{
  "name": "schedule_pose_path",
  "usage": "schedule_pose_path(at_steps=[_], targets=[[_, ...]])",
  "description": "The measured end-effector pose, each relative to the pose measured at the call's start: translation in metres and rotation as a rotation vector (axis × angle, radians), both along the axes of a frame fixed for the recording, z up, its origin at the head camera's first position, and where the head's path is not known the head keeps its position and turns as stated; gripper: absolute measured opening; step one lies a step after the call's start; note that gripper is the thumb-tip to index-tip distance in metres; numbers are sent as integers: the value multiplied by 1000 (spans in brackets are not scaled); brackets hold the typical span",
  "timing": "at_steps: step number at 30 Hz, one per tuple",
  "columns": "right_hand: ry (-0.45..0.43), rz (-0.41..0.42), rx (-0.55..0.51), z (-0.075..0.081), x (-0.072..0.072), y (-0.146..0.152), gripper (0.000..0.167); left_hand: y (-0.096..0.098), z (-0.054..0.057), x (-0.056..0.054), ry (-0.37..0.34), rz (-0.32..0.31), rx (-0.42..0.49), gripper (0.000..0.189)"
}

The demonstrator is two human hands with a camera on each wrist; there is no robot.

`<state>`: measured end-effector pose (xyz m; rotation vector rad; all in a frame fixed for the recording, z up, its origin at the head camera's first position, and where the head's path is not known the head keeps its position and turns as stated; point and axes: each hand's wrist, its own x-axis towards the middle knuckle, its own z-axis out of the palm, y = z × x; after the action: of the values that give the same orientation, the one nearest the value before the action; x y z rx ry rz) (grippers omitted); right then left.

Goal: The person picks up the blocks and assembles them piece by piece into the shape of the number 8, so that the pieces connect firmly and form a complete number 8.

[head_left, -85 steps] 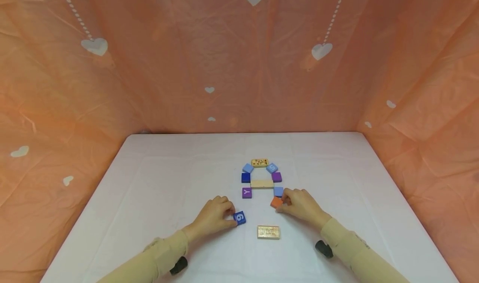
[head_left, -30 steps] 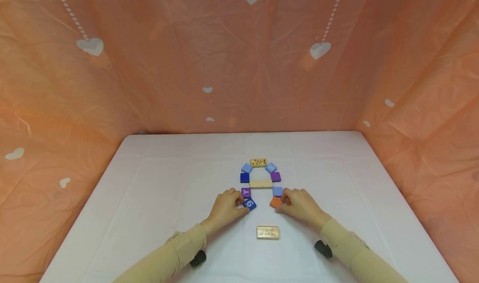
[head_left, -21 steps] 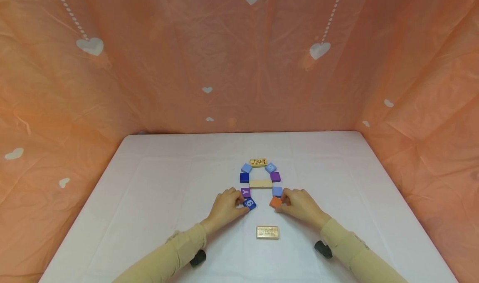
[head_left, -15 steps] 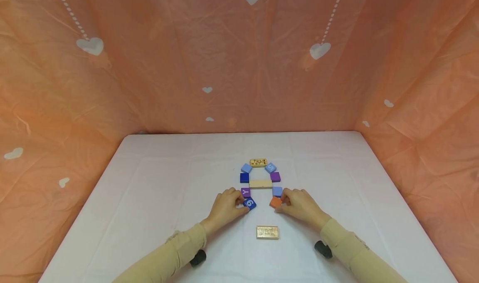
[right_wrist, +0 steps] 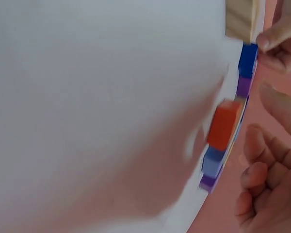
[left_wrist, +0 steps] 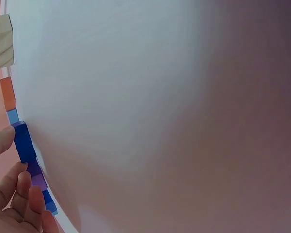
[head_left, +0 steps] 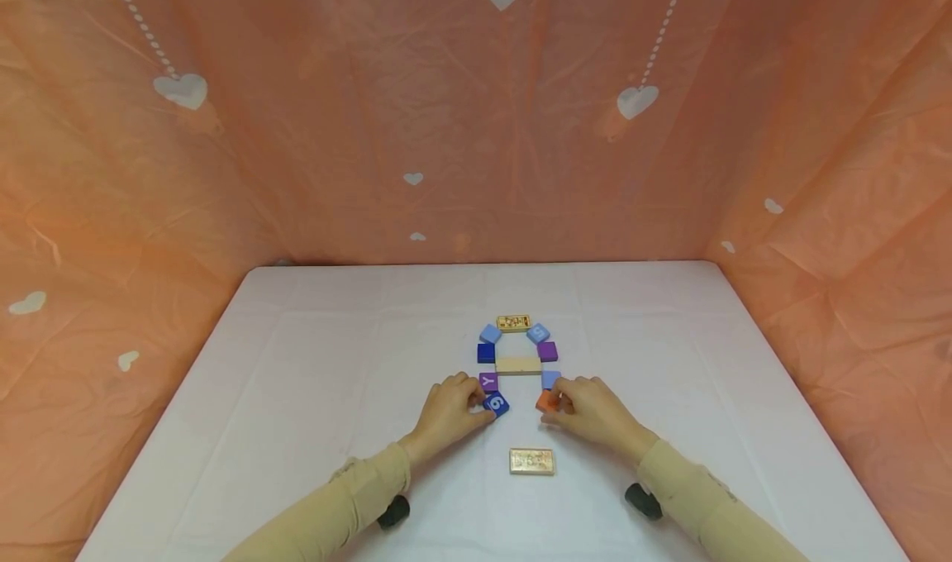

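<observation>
My left hand (head_left: 448,411) pinches a dark blue number tile marked 6 (head_left: 497,404) by its edges, thumb on the near side. That tile lies tilted at the near end of a purple tile marked Y (head_left: 487,382). Opposite it, an orange tile (head_left: 545,402) sits against a light blue tile (head_left: 550,379). My right hand (head_left: 599,414) hovers over the orange tile's right side. In the right wrist view its thumb and fingers are spread apart, with a gap between them and the orange tile (right_wrist: 223,125).
A pale wooden block (head_left: 518,366) bridges the two tile columns. Beyond it stand a dark blue tile (head_left: 486,353), a purple tile (head_left: 547,351), two light blue tiles and a gold block (head_left: 513,323). Another gold block (head_left: 531,462) lies nearer on the white table (head_left: 335,339).
My left hand has brought the 6 tile forward and right to the Y tile, then stayed still. My right fingers have just loosened from the orange tile, which stays in place.
</observation>
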<state>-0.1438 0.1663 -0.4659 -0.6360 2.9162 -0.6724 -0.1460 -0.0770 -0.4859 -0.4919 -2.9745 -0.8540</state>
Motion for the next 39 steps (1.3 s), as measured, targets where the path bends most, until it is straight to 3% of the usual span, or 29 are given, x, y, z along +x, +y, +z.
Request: schedule_pose_path(at_steps=[8, 13, 19, 25, 33, 39], targets=[[39, 300, -5, -2, 10, -3, 27, -1, 0, 1, 7, -4, 6, 24], [5, 392, -6, -5, 15, -4, 33, -1, 0, 1, 7, -5, 2, 24], [-26, 414, 21, -5, 18, -7, 33, -1, -1, 0, 18, -1, 1, 24], [-3, 383, 46, -4, 18, -11, 27, -2, -2, 2, 51, -7, -2, 24], [53, 305, 86, -6, 14, -14, 28, -2, 0, 3, 17, -7, 0, 25], [135, 290, 102, -5, 9, -18, 28, -2, 1, 2, 5, -9, 3, 25]])
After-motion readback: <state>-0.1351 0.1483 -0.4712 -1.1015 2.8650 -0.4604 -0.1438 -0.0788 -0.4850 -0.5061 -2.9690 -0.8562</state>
